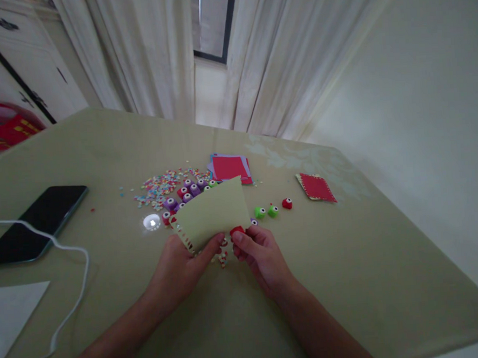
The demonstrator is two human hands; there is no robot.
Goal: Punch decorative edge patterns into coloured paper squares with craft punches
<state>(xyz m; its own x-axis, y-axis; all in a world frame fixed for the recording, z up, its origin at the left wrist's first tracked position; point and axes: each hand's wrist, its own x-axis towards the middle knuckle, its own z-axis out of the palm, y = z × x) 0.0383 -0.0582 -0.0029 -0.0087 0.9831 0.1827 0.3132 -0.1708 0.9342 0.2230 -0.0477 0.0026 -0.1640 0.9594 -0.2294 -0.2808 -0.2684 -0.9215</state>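
Pale yellow-green paper card [212, 213], held up just above the table [350, 280], small cut-outs along its left edge. Left hand [183, 261] pinches its near edge, thumb on top. Right hand [263, 256] closed round a small red plastic craft punch [237, 230] at the near right corner. Beyond the card, purple punches with eye-like buttons [194, 190] beside scattered multicoloured paper confetti [162, 185]. Rightward, two green punches [266, 212]; farther right, red square card with punched edges [317, 187].

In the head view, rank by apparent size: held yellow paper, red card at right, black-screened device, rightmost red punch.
1. Black-screened device, yellow paper (too alike to rank)
2. Red card
3. Red punch
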